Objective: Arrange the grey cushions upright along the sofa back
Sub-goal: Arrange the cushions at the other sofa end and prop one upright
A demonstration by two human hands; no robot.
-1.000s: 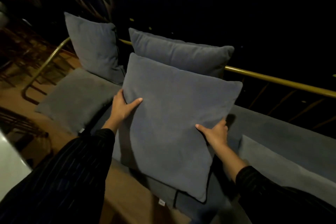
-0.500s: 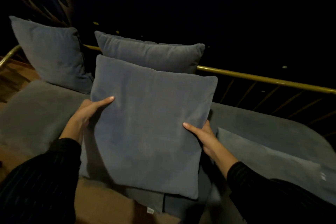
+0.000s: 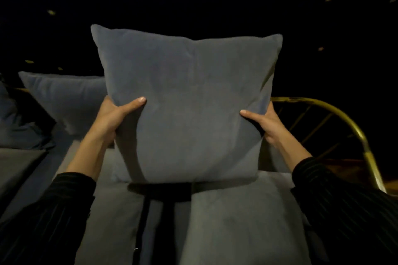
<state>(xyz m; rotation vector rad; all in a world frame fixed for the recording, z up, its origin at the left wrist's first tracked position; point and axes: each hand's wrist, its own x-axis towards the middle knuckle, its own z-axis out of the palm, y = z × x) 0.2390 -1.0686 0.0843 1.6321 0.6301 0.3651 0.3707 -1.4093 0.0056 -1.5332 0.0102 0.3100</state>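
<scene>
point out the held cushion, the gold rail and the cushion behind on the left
held cushion (image 3: 189,101): head view, centre of its front face
gold rail (image 3: 336,112): head view, top of the curved tube at right
cushion behind (image 3: 64,97): head view, its visible face left of the held one

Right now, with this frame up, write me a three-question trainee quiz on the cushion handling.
1. True or false: only one hand grips the held cushion.
2. Which side of the held cushion shows the brass rail? A) left B) right C) neither
3. Fill in: the held cushion's bottom edge sits just above a cushion lying ____ on the seat.

Key
1. False: left hand and right hand grip opposite side edges, thumbs in front.
2. B.
3. Flat: the flat cushion. Another upright cushion stands at left.
</scene>
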